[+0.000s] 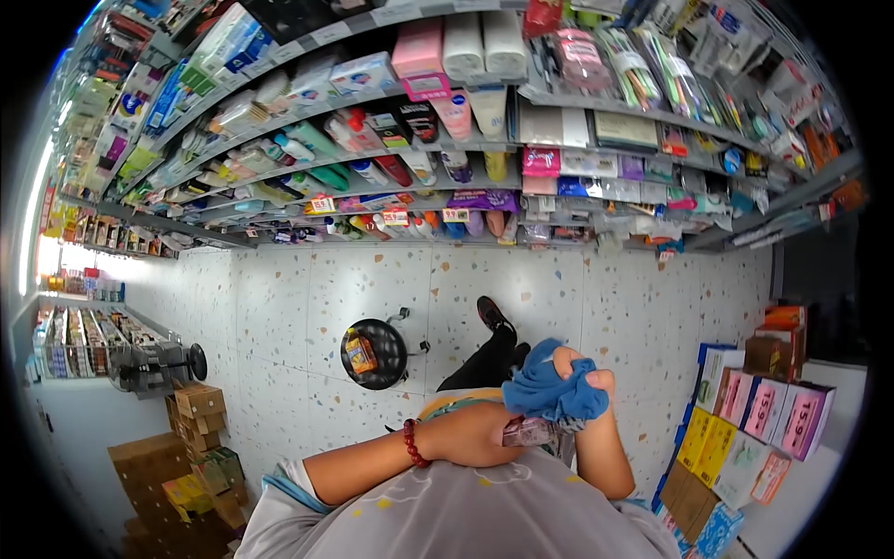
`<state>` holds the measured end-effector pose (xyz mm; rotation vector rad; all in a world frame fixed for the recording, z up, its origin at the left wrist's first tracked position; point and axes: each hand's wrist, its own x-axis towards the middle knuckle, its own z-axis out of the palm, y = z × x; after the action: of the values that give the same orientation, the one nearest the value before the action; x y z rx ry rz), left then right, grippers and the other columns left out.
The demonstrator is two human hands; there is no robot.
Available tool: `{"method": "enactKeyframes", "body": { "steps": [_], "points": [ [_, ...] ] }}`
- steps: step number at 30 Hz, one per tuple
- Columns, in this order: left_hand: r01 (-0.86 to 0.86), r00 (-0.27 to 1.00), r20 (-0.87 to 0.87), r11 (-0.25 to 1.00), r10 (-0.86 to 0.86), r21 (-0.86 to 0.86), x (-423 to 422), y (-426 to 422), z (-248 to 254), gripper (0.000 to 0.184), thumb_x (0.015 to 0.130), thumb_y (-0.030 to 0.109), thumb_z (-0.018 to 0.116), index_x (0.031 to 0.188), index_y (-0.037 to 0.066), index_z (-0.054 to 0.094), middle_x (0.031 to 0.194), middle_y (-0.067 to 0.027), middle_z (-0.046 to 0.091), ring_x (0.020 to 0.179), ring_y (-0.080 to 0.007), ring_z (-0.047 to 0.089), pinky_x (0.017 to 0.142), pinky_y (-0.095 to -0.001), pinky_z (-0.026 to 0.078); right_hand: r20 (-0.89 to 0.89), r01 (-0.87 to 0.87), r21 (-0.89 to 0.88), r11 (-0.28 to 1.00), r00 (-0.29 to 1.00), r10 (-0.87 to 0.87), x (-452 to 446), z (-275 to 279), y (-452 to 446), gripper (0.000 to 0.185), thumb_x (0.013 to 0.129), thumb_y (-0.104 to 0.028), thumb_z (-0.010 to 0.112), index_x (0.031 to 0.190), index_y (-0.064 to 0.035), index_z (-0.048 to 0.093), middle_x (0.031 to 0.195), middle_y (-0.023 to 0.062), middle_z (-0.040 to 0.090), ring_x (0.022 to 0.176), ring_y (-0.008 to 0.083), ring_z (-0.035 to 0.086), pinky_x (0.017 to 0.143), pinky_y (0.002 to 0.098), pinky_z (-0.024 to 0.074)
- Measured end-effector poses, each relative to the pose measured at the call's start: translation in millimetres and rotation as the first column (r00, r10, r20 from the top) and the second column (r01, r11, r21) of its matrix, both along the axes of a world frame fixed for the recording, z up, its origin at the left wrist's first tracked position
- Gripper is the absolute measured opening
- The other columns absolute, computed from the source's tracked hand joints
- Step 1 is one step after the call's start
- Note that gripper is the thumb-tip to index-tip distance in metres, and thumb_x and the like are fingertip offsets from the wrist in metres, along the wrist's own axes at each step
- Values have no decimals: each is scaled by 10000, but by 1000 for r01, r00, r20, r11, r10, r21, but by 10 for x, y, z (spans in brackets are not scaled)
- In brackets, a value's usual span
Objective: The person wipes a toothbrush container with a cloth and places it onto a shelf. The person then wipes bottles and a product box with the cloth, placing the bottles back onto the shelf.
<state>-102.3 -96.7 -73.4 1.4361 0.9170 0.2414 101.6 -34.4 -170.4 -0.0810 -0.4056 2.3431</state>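
Bunched blue cloth (557, 391) is gripped in my right hand (594, 380), the thumb and fingers pressed into its folds. Just below it, close to my belly, my left hand (480, 435) is wrapped around a small pinkish, clear-looking pack (529, 430). The pack's exact kind I cannot make out, and the cloth hangs over its upper edge. A red bead bracelet (415, 444) circles my left wrist.
Ahead stand full store shelves (372, 186) of toiletries. A round black stool (376, 359) with a yellow-orange packet (359, 352) stands on the speckled floor. Cardboard boxes (196, 410) lie left, stacked product boxes (745, 419) right. My shoe (495, 315) is forward.
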Motion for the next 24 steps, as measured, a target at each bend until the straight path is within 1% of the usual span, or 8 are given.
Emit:
{"method": "enactKeyframes", "body": {
  "steps": [3,5,7,8,10,18,20,24],
  "points": [
    [-46,989,144,999,46,-6,-54,145,-56,501,904,361,719,1269,44,589,1031,-170,682,927,-290,662,823,-370,508,19,-14,-216,976,1000,19,-74,171,75,378,735,-367,631,930,-69,503,955,144,564,895,308,566,803,379,489],
    [168,977,-93,965,-190,-204,-78,393,-8,486,940,317,715,1317,46,572,1122,-133,675,1014,-231,651,885,-341,503,-64,2,-207,978,998,-16,-158,202,235,353,760,-354,612,924,-60,505,940,155,564,897,317,572,758,398,499],
    [-83,901,411,985,140,-153,-44,361,-196,461,983,221,678,1381,36,535,1245,-79,639,1130,-160,601,960,-315,486,173,61,-229,971,985,-21,-198,372,404,342,788,-366,590,926,-61,514,905,154,573,906,319,587,742,410,509],
    [-95,810,534,952,243,-290,-29,391,-196,459,1006,163,644,1421,28,504,1321,-38,591,1212,-111,533,1013,-297,462,-23,34,-187,982,999,-39,-224,184,488,354,812,-382,583,951,-62,522,944,165,613,964,337,614,792,422,527],
    [-92,810,457,849,367,-520,-84,436,-346,420,1008,223,656,1371,53,531,1179,-21,627,1064,-95,586,904,-279,502,355,248,-235,940,922,-154,-336,364,554,347,851,-363,569,1023,-64,532,1012,162,638,998,326,636,830,434,544],
    [-380,660,447,782,603,-494,-217,761,-396,267,1018,292,632,1166,75,586,939,19,630,801,-60,587,709,-246,504,745,341,310,888,494,-449,-603,495,943,333,872,-256,656,1140,-78,571,1055,125,661,982,316,640,897,459,515],
    [-443,674,417,785,610,-432,-293,855,-248,261,1015,302,630,1139,74,599,919,22,630,791,-60,583,704,-247,499,682,186,607,772,376,-627,-596,307,1145,206,889,-67,605,1083,-65,535,916,38,586,775,150,564,736,298,495],
    [-555,688,317,754,653,-350,-428,1030,-110,234,989,277,619,1074,60,603,866,14,612,765,-72,576,698,-260,496,481,-204,871,447,165,-861,-839,807,1361,223,796,-81,669,971,-25,542,858,93,556,750,224,572,717,351,482]
  ]
}}
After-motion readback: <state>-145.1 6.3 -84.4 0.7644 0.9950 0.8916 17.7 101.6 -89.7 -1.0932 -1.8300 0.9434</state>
